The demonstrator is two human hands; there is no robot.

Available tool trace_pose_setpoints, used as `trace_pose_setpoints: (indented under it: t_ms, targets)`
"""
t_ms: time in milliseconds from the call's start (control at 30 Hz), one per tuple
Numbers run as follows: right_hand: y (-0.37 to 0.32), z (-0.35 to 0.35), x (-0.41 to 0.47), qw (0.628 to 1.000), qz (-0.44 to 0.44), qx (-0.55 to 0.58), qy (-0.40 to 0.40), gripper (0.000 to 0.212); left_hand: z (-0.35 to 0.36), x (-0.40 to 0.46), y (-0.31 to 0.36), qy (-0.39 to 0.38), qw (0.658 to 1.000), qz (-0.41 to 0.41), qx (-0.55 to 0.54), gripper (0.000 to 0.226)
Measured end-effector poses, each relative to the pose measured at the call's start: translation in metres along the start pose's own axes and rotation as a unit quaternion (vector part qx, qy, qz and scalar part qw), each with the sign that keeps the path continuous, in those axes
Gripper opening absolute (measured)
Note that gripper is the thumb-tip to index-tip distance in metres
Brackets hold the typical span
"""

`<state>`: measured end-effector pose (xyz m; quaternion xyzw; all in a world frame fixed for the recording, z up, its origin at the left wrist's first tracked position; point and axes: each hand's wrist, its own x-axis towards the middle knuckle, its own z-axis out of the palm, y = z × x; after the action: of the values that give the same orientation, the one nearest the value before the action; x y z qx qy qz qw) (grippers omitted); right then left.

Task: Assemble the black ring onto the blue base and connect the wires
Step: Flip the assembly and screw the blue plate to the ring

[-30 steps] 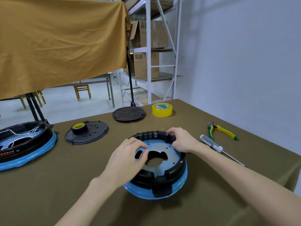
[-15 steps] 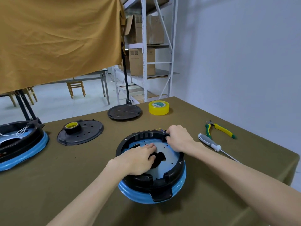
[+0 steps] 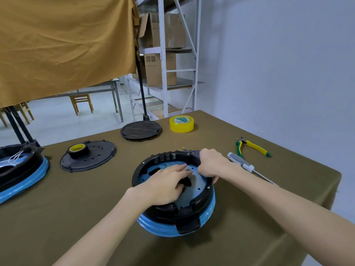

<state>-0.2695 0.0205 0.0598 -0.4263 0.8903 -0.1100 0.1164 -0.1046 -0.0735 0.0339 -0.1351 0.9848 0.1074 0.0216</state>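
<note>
The left hand [image 3: 165, 184] lies inside the black ring [image 3: 172, 206], its fingers stretched out and resting flat on the blue inner plate, with the fingertips near the dark centre opening. The right hand [image 3: 210, 165] is on the far right edge of the ring, its fingers curled over the rim and gripping it. The ring sits on top of the blue base [image 3: 163, 227], which stands on the olive table [image 3: 269, 217] near the middle. Thin wires [image 3: 189, 150] show just behind the right hand, at the far edge of the ring. To the right lie a screwdriver [image 3: 243, 164] and pliers [image 3: 253, 146]. Farther away are a yellow tape roll [image 3: 181, 123] and a black round lid [image 3: 141, 129]. On the left lies a black perforated plate [image 3: 96, 156] with a small tape roll [image 3: 78, 150] on it, and a second blue-and-black unit [image 3: 21, 169] stands at the left edge.
</note>
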Motion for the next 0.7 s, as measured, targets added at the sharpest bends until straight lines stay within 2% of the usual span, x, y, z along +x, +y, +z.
trace_pose_setpoints:
  t_ms: [67,133,200,267,367,467,533,633,700]
  targets:
    - [-0.001,-0.004,0.003,0.999,-0.023,-0.024,0.001,0.018,0.0,-0.002,0.006,-0.029,1.0,0.003,0.003,0.059]
    - [-0.002,-0.013,0.008,0.995,-0.088,-0.033,-0.016,0.013,0.003,-0.006,0.013,-0.031,0.998,-0.019,0.048,0.057]
    - [-0.008,-0.023,0.012,0.987,-0.152,-0.012,-0.045,0.009,0.005,-0.011,0.019,-0.025,0.995,-0.047,0.088,0.054]
    - [-0.016,-0.025,0.014,0.983,-0.176,0.012,-0.043,0.01,0.003,-0.014,0.022,-0.021,0.996,-0.055,0.069,0.053]
    - [-0.021,-0.018,0.01,0.989,-0.137,-0.039,-0.045,0.006,-0.001,-0.017,0.023,-0.022,0.999,-0.03,0.022,0.056]
    - [-0.008,-0.012,0.006,0.99,-0.097,-0.104,0.006,0.019,0.001,-0.018,0.024,-0.047,0.998,-0.041,0.016,0.059]
    - [-0.001,-0.014,0.005,0.989,-0.1,-0.099,0.033,0.011,0.001,-0.018,0.026,-0.056,0.997,-0.048,0.014,0.061]
    - [0.0,-0.013,0.005,0.99,-0.114,-0.056,0.054,0.015,-0.001,-0.018,0.026,-0.05,0.997,-0.061,0.002,0.06]
    - [0.004,-0.008,0.002,0.989,-0.115,-0.023,0.088,0.011,0.0,-0.017,0.025,-0.033,0.997,-0.068,-0.005,0.056]
